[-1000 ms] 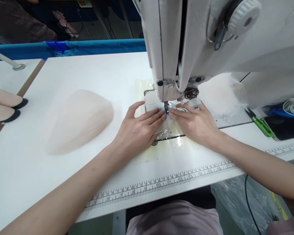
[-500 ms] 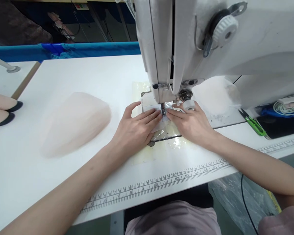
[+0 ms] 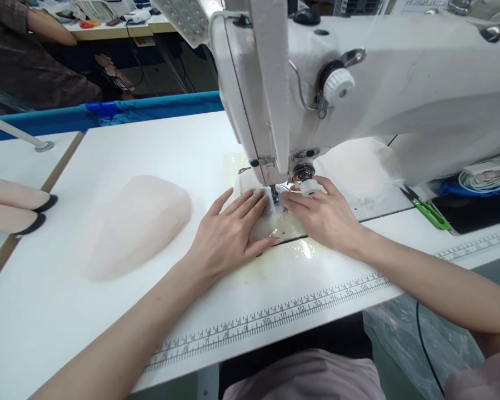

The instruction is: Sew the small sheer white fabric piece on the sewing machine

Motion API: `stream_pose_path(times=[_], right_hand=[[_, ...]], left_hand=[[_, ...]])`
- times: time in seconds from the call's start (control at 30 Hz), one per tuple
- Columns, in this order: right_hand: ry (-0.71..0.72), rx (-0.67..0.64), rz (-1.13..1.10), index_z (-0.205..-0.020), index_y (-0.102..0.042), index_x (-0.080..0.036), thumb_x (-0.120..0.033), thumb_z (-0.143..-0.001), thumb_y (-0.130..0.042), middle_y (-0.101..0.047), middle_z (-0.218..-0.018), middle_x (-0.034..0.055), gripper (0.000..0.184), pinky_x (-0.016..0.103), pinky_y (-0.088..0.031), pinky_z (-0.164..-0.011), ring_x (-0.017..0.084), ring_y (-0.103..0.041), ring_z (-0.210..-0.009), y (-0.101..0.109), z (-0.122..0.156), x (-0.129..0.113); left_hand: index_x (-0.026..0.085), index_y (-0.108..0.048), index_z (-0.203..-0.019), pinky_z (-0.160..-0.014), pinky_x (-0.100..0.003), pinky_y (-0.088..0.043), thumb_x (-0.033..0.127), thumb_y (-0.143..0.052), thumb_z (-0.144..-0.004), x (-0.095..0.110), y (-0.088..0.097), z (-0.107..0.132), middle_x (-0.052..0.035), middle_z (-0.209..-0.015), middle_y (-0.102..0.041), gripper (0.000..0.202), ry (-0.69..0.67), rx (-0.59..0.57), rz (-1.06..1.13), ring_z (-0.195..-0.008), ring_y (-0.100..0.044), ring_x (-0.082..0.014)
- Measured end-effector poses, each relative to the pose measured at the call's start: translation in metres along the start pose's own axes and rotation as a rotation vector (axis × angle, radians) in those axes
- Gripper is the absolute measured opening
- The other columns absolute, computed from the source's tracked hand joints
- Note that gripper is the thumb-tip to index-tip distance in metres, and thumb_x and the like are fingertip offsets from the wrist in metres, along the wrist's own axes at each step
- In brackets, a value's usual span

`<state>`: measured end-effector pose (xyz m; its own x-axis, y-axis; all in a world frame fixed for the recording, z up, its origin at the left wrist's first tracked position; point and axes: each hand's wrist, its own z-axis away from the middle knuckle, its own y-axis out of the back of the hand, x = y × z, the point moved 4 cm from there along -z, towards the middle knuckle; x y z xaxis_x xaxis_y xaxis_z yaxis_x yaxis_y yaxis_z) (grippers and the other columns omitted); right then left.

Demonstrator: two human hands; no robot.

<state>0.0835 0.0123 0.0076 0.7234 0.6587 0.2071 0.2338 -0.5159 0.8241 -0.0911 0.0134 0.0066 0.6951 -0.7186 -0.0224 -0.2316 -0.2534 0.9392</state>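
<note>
A white sewing machine [image 3: 358, 94] stands over the table, its needle and presser foot [image 3: 275, 195] coming down on a small pale fabric piece [image 3: 270, 225]. My left hand [image 3: 229, 236] lies flat on that piece, fingers stretched toward the foot. My right hand [image 3: 323, 216] rests on the other side of the foot, fingers extended and pressing the fabric edge beside the needle. Both hands touch the fabric; neither grips it.
A stack of sheer pale fabric pieces [image 3: 137, 222] lies to the left on the white table [image 3: 108, 322]. More pale pieces [image 3: 354, 166] sit behind the machine arm. Green thread snips [image 3: 427, 211] lie at right. A printed ruler [image 3: 275, 319] runs along the front edge. A person in dark clothing [image 3: 25, 55] sits beyond.
The view has tilted up and back, showing more of the machine and the room. My left hand slid slightly toward me on the fabric; the right hand stays by the presser foot.
</note>
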Motion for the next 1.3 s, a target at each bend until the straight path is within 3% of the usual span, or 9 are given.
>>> stream_pose_path(times=[0.1, 0.17, 0.23, 0.3, 0.4, 0.5, 0.7, 1.0, 1.3], right_hand=[[0.026, 0.184, -0.013, -0.071, -0.066, -0.019, 0.002, -0.086, -0.046, -0.074, -0.082, -0.0021, 0.033, 0.031, -0.044, -0.077, 0.015, -0.06, -0.082, 0.014, -0.002, -0.005], [0.033, 0.228, -0.073, -0.065, -0.062, -0.019, 0.004, -0.084, -0.045, -0.071, -0.073, -0.0023, 0.035, 0.028, -0.043, -0.065, 0.014, -0.059, -0.075, 0.019, -0.003, -0.01], [0.038, 0.164, -0.16, -0.076, -0.066, -0.019, 0.003, -0.086, -0.042, -0.073, -0.084, -0.0008, 0.033, 0.026, -0.044, -0.064, 0.013, -0.061, -0.078, 0.018, -0.004, -0.017], [0.043, 0.064, -0.227, -0.094, -0.068, -0.017, -0.001, -0.088, -0.039, -0.073, -0.1, 0.0023, 0.033, 0.025, -0.048, -0.071, 0.014, -0.063, -0.086, 0.014, -0.005, -0.022], [0.029, 0.023, -0.237, -0.095, -0.068, -0.014, -0.002, -0.088, -0.038, -0.073, -0.093, 0.0046, 0.034, 0.028, -0.05, -0.077, 0.016, -0.065, -0.087, 0.013, -0.004, -0.026], [0.001, -0.012, -0.227, -0.092, -0.069, -0.014, -0.001, -0.087, -0.037, -0.073, -0.087, 0.0044, 0.034, 0.029, -0.05, -0.071, 0.017, -0.065, -0.081, 0.015, -0.004, -0.026], [-0.059, -0.174, -0.221, -0.098, -0.067, -0.011, -0.012, -0.087, -0.045, -0.069, -0.117, 0.0112, 0.025, 0.036, -0.05, -0.074, 0.024, -0.062, -0.097, 0.012, -0.002, -0.022], [-0.178, -0.226, -0.125, -0.12, -0.061, -0.009, -0.022, -0.096, -0.043, -0.069, -0.116, 0.0124, 0.032, 0.037, -0.046, -0.081, 0.024, -0.061, -0.105, -0.001, -0.003, -0.004], [-0.141, -0.22, -0.105, -0.123, -0.062, -0.01, -0.023, -0.099, -0.04, -0.064, -0.128, 0.0091, 0.035, 0.039, -0.044, -0.091, 0.023, -0.058, -0.115, -0.006, -0.004, 0.0]], left_hand=[[0.018, -0.065, -0.111, -0.087, -0.048, -0.046, 0.053, -0.047, -0.093, 0.006, 0.014, 0.003, -0.0092, -0.107, -0.073, 0.043, -0.042, 0.105, -0.088, -0.091, -0.07, -0.027], [0.022, -0.067, -0.094, -0.073, -0.041, -0.046, 0.036, -0.054, -0.093, 0.008, 0.022, 0.003, -0.0024, -0.083, -0.075, 0.019, -0.057, 0.214, -0.131, -0.071, -0.068, -0.0211], [0.023, -0.065, -0.099, -0.074, -0.04, -0.047, 0.02, -0.054, -0.092, 0.007, 0.025, 0.002, -0.0022, -0.09, -0.075, 0.014, -0.049, 0.245, -0.125, -0.081, -0.069, -0.0213], [0.023, -0.06, -0.113, -0.088, -0.043, -0.046, 0.009, -0.047, -0.091, 0.004, 0.02, -0.001, -0.004, -0.114, -0.071, 0.03, -0.06, 0.185, -0.083, -0.107, -0.065, -0.0228], [0.022, -0.056, -0.122, -0.105, -0.048, -0.038, -0.001, -0.036, -0.089, -0.001, 0.009, -0.003, -0.0037, -0.125, -0.066, 0.045, -0.116, 0.075, -0.034, -0.125, -0.055, -0.0221], [0.017, -0.058, -0.122, -0.109, -0.048, -0.038, -0.001, -0.032, -0.09, -0.004, 0.003, -0.002, -0.007, -0.12, -0.068, 0.045, -0.152, 0.045, 0.011, -0.126, -0.054, -0.0223], [0.014, -0.062, -0.12, -0.103, -0.047, -0.046, 0.005, -0.032, -0.094, -0.002, -0.002, -0.003, -0.012, -0.108, -0.066, 0.042, -0.094, 0.019, 0.092, -0.105, -0.062, -0.0227], [0.014, -0.055, -0.133, -0.111, -0.056, -0.037, 0.016, -0.043, -0.092, 0.012, -0.003, 0.0, -0.0146, -0.134, -0.059, 0.042, -0.121, 0.011, 0.038, -0.13, -0.05, -0.0312], [0.008, -0.062, -0.123, -0.111, -0.051, -0.039, 0.02, -0.048, -0.089, 0.028, 0.001, -0.003, -0.0182, -0.125, -0.064, 0.038, -0.054, 0.031, -0.048, -0.122, -0.057, -0.0305]])
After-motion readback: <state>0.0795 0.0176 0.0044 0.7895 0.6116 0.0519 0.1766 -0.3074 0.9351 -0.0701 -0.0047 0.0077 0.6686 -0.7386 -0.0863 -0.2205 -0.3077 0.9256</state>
